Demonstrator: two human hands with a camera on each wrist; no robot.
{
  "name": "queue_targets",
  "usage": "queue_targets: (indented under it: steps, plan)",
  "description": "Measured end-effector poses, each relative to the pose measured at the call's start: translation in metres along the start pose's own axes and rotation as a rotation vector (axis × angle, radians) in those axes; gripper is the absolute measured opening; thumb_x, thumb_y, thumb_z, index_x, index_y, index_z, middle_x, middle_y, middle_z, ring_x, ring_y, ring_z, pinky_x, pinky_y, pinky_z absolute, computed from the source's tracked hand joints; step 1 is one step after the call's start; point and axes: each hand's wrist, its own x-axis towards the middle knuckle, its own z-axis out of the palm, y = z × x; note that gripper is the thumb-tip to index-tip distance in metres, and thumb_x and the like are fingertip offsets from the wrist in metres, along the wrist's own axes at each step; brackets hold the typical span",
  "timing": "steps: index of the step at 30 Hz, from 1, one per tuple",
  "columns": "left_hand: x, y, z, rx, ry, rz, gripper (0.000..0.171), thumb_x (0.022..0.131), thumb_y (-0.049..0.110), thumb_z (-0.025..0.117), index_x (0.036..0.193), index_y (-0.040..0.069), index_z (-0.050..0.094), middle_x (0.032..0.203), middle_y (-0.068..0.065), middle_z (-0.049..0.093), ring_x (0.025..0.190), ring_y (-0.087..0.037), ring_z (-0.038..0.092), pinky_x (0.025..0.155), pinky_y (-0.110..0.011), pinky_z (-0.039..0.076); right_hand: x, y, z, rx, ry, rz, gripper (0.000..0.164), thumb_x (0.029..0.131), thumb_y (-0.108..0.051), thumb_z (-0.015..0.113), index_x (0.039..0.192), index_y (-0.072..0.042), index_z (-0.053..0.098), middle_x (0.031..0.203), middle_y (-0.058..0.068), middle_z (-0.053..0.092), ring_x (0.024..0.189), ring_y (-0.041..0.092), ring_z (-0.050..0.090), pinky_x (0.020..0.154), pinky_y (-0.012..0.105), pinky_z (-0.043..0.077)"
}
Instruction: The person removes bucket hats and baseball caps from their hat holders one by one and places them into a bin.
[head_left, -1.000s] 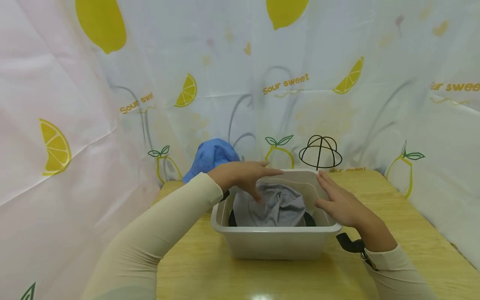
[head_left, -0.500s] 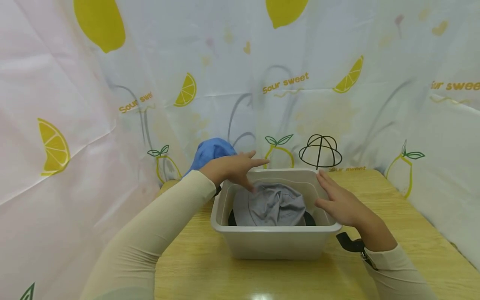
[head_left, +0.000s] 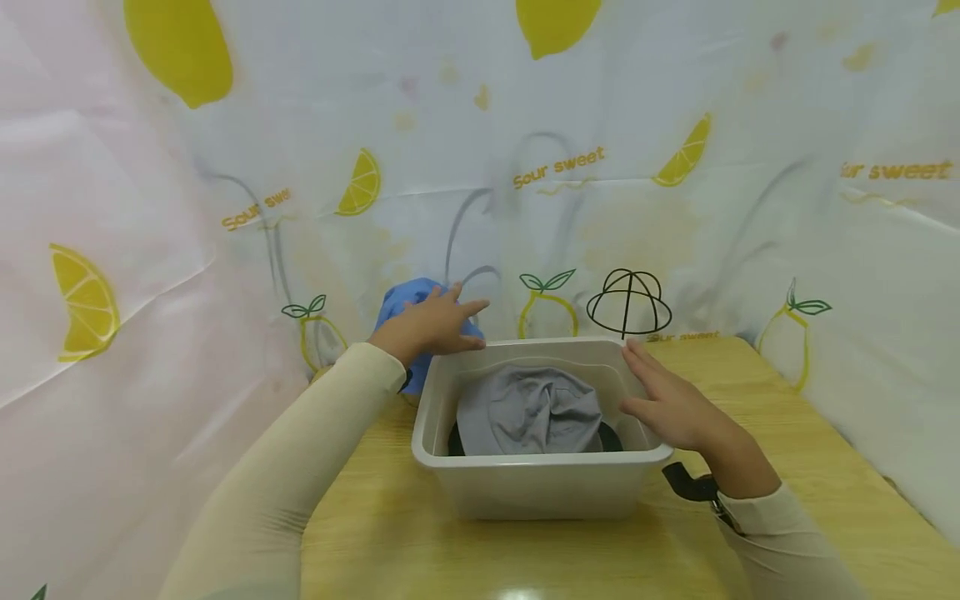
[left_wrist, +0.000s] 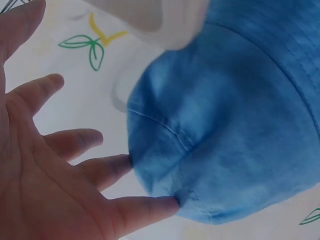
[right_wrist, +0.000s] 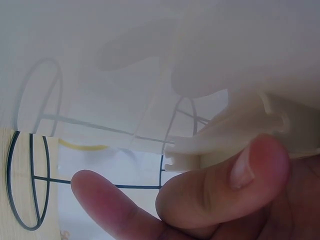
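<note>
My left hand (head_left: 431, 325) reaches over the back left of a white plastic bin with its fingers spread. It is at a blue bucket hat (head_left: 401, 302) standing behind that corner; in the left wrist view two fingertips meet the crown of the hat (left_wrist: 225, 125). At the bin's right rim lies my right hand (head_left: 675, 408), fingers straight and pointing to the back. Its fingers (right_wrist: 215, 195) show close by the glossy bin wall in the right wrist view. Inside the bin (head_left: 543, 487) sits a crumpled grey bucket hat (head_left: 532, 412), with a dark brim (head_left: 611, 437) peeking out beneath.
Behind the bin on the right stands a black wire hat stand (head_left: 627, 304). All of it rests on a yellow wooden table (head_left: 757, 417). Lemon-print cloth (head_left: 420, 125) hangs at the back and along both sides.
My left hand has moved left, from over the grey hat in the bin to the blue hat. My right hand stays at the right rim. The head view has shifted slightly.
</note>
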Motion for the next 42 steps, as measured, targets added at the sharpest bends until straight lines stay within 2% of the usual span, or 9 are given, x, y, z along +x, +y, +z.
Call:
queue_targets:
  steps: [5,9,14,20,27,31,35,39,42]
  plan:
    - [-0.005,-0.007,-0.003,0.042,0.028,-0.026,0.08,0.098,0.065,0.059,0.165,0.039,0.024,0.174,-0.018,0.005,0.157,-0.052,0.006,0.109,-0.086,0.017,0.002,0.0,0.002,-0.012,-0.001,0.006,0.079,0.104,-0.028,0.052,0.166,-0.005,0.01,0.175,0.012,-0.003,0.158,0.046,0.006,0.12,0.071,0.016]
    - [-0.005,-0.012,-0.004,0.062,0.039,-0.072,0.083,0.097,0.068,0.057,0.166,0.038,0.022,0.174,-0.018,0.001,0.156,-0.055,0.003,0.108,-0.086,0.016,0.001,0.001,0.003,-0.012,-0.005,0.009,0.079,0.104,-0.029,0.053,0.166,-0.006,0.01,0.175,0.011,-0.003,0.158,0.046,0.006,0.12,0.071,0.016]
    - [-0.002,-0.026,0.0,0.008,0.057,-0.12,0.09,0.094,0.069,0.06,0.167,0.035,0.018,0.174,-0.02,-0.004,0.155,-0.055,-0.006,0.107,-0.088,0.014,0.001,0.0,0.004,-0.019,-0.006,0.008,0.079,0.104,-0.029,0.052,0.166,-0.003,0.011,0.175,0.013,-0.002,0.158,0.046,0.007,0.119,0.071,0.017]
    - [0.003,-0.048,0.009,-0.038,0.082,-0.172,0.101,0.092,0.071,0.062,0.168,0.03,0.011,0.173,-0.023,-0.008,0.155,-0.057,-0.006,0.105,-0.089,0.012,0.002,0.0,0.005,-0.025,-0.005,0.006,0.078,0.104,-0.029,0.052,0.166,-0.003,0.012,0.175,0.013,-0.001,0.158,0.046,0.007,0.12,0.07,0.017]
    - [0.005,-0.065,0.015,-0.101,0.139,-0.179,0.111,0.086,0.073,0.067,0.169,0.028,0.008,0.17,-0.027,-0.015,0.152,-0.061,-0.007,0.101,-0.092,0.015,0.002,-0.001,0.004,-0.029,-0.001,0.0,0.078,0.104,-0.029,0.052,0.166,-0.003,0.012,0.175,0.013,-0.001,0.158,0.046,0.007,0.12,0.07,0.018]
    - [0.008,-0.073,0.023,-0.132,0.188,-0.172,0.112,0.083,0.075,0.069,0.168,0.032,0.01,0.172,-0.024,-0.01,0.154,-0.059,-0.001,0.104,-0.087,0.023,0.002,-0.002,0.003,-0.024,-0.001,0.004,0.079,0.104,-0.029,0.052,0.166,-0.003,0.011,0.175,0.013,-0.001,0.158,0.046,0.007,0.12,0.07,0.017]
    - [0.012,-0.077,0.03,-0.147,0.248,-0.159,0.111,0.081,0.072,0.074,0.167,0.032,0.017,0.173,-0.023,0.003,0.154,-0.057,0.008,0.107,-0.078,0.034,0.002,-0.001,0.002,-0.025,-0.001,0.004,0.078,0.104,-0.03,0.052,0.166,-0.004,0.011,0.175,0.012,-0.002,0.158,0.046,0.007,0.12,0.07,0.018]
    - [0.016,-0.079,0.033,-0.134,0.309,-0.142,0.107,0.08,0.068,0.079,0.165,0.029,0.027,0.17,-0.025,0.014,0.151,-0.057,0.018,0.106,-0.074,0.039,0.003,0.0,0.001,-0.029,0.0,0.002,0.078,0.105,-0.031,0.051,0.166,-0.006,0.01,0.175,0.012,-0.002,0.158,0.045,0.007,0.12,0.07,0.018]
    - [0.017,-0.079,0.035,-0.137,0.329,-0.131,0.106,0.078,0.067,0.08,0.164,0.028,0.031,0.169,-0.026,0.016,0.15,-0.057,0.021,0.106,-0.073,0.04,0.004,0.001,0.001,-0.03,-0.003,0.0,0.079,0.105,-0.031,0.052,0.166,-0.006,0.009,0.175,0.012,-0.002,0.158,0.045,0.007,0.12,0.07,0.017]
